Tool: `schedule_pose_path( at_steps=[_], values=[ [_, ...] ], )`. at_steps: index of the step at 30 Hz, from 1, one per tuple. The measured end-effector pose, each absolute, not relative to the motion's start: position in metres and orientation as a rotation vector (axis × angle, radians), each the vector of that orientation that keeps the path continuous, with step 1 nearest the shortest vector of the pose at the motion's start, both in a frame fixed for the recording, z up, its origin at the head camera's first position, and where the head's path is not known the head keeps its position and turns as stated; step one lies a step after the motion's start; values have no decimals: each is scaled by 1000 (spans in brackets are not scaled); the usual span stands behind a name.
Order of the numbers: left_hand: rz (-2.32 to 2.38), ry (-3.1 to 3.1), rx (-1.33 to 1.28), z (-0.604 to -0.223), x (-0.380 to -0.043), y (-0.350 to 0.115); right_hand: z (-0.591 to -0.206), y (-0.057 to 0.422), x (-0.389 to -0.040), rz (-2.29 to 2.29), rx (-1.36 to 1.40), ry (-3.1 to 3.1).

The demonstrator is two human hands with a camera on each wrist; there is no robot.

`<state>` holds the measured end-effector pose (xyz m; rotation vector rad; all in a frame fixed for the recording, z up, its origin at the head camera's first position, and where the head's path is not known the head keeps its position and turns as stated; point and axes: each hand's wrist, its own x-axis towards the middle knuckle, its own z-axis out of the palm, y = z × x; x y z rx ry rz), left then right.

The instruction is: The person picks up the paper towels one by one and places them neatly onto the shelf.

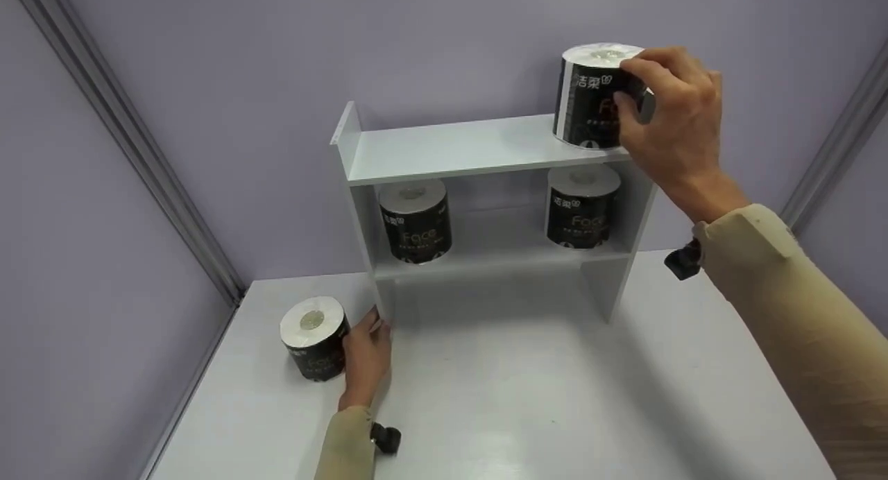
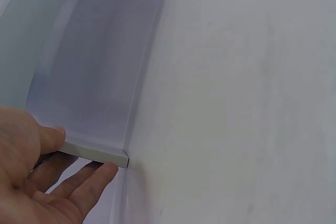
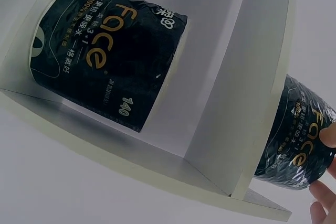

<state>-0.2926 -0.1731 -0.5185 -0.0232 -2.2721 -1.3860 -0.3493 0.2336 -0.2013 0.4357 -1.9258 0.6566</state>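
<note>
A white two-tier shelf (image 1: pixel 444 147) stands on the table. At the top tier's right end, my right hand (image 1: pixel 676 112) grips a black-wrapped toilet paper roll (image 1: pixel 590 109), thumb in front and fingers near its upper rim. That same roll (image 3: pixel 291 142) shows at the right of the right wrist view, partly covered by fingers. Down low, my left hand (image 1: pixel 368 361) holds the bottom of the shelf's left side panel (image 2: pixel 97 153) between thumb and fingers. Just left of this hand stands another toilet paper roll (image 1: pixel 313 348) on the table.
On the middle tier sit two more wrapped rolls, a left one (image 1: pixel 416 223) and a right one (image 1: pixel 581 209). A pale wall (image 1: pixel 444 43) rises behind the shelf. The white table (image 1: pixel 499 397) extends in front, with metal frame posts (image 1: pixel 139 147) at the sides.
</note>
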Motion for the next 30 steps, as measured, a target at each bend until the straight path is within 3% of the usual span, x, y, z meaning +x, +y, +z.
schedule_pose_path(
  at_steps=[30],
  values=[
    [-1435, -2294, -17, -518, -294, -172, -200, 230, -366, 640, 418, -1969]
  ],
)
